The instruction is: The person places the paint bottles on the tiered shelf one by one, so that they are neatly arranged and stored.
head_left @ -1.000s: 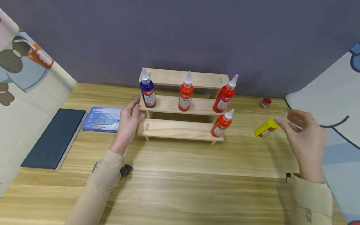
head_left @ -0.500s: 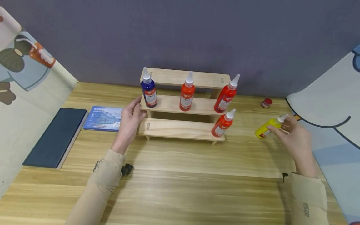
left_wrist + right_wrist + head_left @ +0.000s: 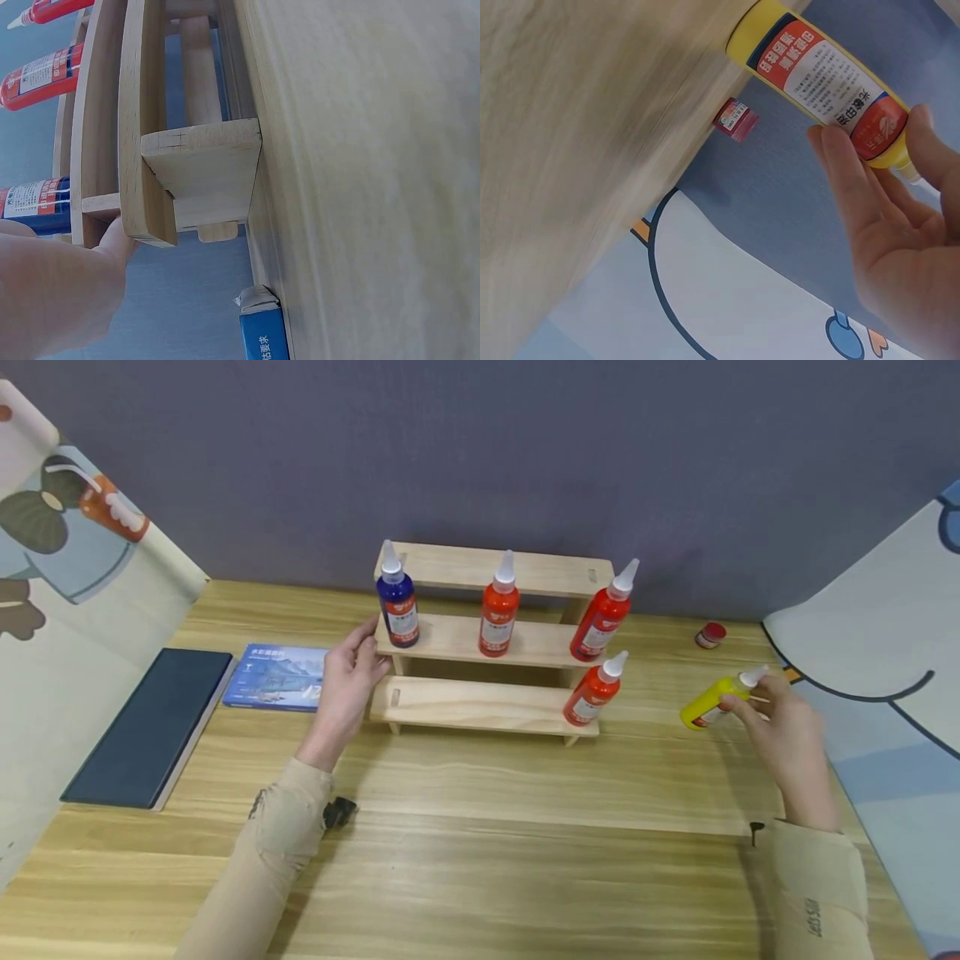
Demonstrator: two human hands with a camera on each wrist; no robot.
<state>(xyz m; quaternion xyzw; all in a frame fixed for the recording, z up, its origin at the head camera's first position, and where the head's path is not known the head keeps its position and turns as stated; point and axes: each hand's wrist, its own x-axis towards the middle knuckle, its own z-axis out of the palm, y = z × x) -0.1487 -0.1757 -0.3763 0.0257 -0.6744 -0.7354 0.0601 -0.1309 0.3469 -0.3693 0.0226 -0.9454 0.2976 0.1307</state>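
My left hand (image 3: 351, 668) grips the left end of the three-step wooden display rack (image 3: 480, 703). On its middle step stand a dark blue squeeze bottle (image 3: 399, 614), a red squeeze bottle (image 3: 498, 620) and, at the right end, a second red bottle (image 3: 600, 625). Another red bottle (image 3: 591, 695) stands on the lowest step's right end. To the right of the rack, my right hand (image 3: 787, 727) pinches a yellow squeeze bottle (image 3: 705, 704) between thumb and fingers near its white-capped top. In the right wrist view the bottle's base (image 3: 742, 37) is at the wooden tabletop.
A small red-lidded jar (image 3: 709, 635) sits behind the yellow bottle. Left of the rack lie a blue box (image 3: 274, 678) and a dark flat book-like object (image 3: 146, 731). A grey-blue panel (image 3: 480, 452) rises at the back. Printed panels flank the table.
My right hand has moved left and lower along the yellow bottle, from its tip to its upper body. The left hand has stayed on the rack, and the bottles have kept their places.
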